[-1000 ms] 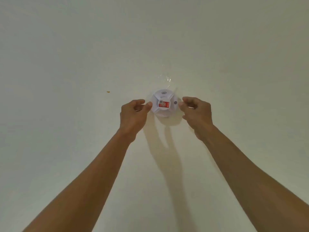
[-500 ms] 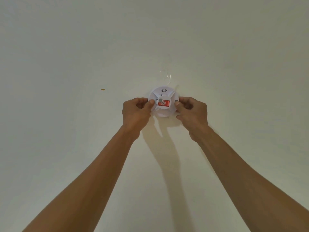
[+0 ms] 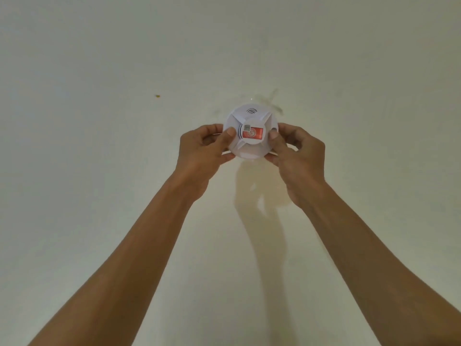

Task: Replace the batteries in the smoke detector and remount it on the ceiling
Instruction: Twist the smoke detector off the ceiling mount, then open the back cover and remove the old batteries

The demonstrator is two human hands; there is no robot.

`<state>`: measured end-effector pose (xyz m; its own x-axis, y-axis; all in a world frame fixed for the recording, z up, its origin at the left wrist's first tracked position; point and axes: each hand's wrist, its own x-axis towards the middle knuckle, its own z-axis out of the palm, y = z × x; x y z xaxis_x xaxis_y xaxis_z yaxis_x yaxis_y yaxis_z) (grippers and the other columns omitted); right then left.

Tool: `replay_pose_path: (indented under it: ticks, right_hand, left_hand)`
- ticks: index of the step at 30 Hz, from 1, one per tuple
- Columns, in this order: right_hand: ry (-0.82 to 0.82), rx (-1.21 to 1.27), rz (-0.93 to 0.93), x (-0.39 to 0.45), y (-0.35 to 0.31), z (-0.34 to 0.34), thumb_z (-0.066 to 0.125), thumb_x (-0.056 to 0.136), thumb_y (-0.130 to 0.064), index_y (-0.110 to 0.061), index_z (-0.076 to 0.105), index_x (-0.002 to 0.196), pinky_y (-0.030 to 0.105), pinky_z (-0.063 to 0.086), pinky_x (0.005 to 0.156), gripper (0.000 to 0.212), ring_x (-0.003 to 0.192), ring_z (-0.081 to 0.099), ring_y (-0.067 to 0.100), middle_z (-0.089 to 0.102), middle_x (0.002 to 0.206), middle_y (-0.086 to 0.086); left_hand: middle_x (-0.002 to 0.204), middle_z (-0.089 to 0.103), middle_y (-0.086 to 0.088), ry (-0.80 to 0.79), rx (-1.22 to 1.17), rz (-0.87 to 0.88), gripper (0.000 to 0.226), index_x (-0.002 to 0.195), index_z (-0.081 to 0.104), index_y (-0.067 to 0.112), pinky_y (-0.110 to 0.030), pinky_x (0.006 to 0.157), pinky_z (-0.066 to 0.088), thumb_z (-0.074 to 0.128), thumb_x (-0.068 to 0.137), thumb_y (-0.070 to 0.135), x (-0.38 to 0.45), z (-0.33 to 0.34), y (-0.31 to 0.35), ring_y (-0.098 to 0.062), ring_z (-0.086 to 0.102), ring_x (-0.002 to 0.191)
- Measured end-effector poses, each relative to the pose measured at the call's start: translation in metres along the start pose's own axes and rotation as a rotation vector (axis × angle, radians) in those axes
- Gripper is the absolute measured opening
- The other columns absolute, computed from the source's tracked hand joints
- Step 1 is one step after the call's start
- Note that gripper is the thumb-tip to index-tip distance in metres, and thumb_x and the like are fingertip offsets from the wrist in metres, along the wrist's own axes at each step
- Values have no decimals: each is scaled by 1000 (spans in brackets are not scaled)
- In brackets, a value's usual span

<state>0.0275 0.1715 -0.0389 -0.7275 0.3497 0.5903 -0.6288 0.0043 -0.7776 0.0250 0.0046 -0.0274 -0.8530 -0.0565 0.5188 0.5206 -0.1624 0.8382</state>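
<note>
Overhead, left hand (image 3: pixel 202 151) and right hand (image 3: pixel 296 156) pinch detector (image 3: pixel 250 132) rim, fingers curled; looks light, rigid plastic, best held at edges.

Smoke detector (image 3: pixel 250 132) below ceiling (image 3: pixel 99 171), between left hand (image 3: pixel 202 152) and right hand (image 3: pixel 296 158).

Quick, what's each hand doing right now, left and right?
Left hand: closed, pinching the left edge of the round white plastic smoke detector with the red label.
Right hand: closed, gripping the detector's right edge.
</note>
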Motion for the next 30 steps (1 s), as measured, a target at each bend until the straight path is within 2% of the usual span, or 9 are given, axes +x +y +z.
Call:
replay_pose_path:
  ticks: [4,12,19,23,26,28,30]
  right_hand:
    - [-31,34,66,-52,26,-12,68,92,-17,-8,68,119,34,62,79,28,93,74,16,71,108,7]
    - [-70,117,304,-195,157,-59,68,93,-18,-6,67,120,34,60,83,30,100,73,22,75,106,10]
    - [-153,258,534,-302,253,-96,67,92,-23,-3,67,117,35,59,86,33,97,74,24,76,105,10]
    - [-209,328,642,-348,275,-114,67,91,-27,-6,71,108,31,59,78,28,88,73,19,77,97,5]
    - [-235,361,689,-377,276,-127,67,91,-28,-7,72,106,37,60,83,26,91,73,23,77,99,6]
    - [-225,376,671,-395,272,-136,67,91,-26,-5,70,110,37,59,85,28,92,71,25,76,100,7]
    - [-212,267,559,-411,267,-145,67,91,-24,-8,70,110,33,59,83,24,95,72,24,76,101,7]
  left_hand:
    - [105,78,-12,-53,-11,-45,25,118,67,4,-32,82,62,66,96,15,-49,-16,-28,-22,77,99]
    - [97,80,-6,-7,-1,-213,17,111,70,9,-29,75,63,66,94,12,-174,-56,-169,-22,78,93]
    - [104,78,-17,38,-4,-299,30,118,68,-1,-37,79,64,70,91,11,-272,-86,-274,-30,77,96]
    - [103,78,-19,67,-66,-331,29,116,69,-2,-36,76,64,70,90,10,-316,-91,-304,-32,77,95]
    - [102,78,-17,57,-74,-355,26,116,70,-1,-35,77,64,68,92,10,-347,-92,-309,-29,77,93]
    - [105,79,-15,30,-74,-386,26,116,71,1,-39,84,63,66,94,14,-366,-90,-308,-28,76,97]
    - [106,79,-13,3,-49,-423,30,110,75,5,-41,91,60,65,94,28,-384,-90,-305,-27,75,101]
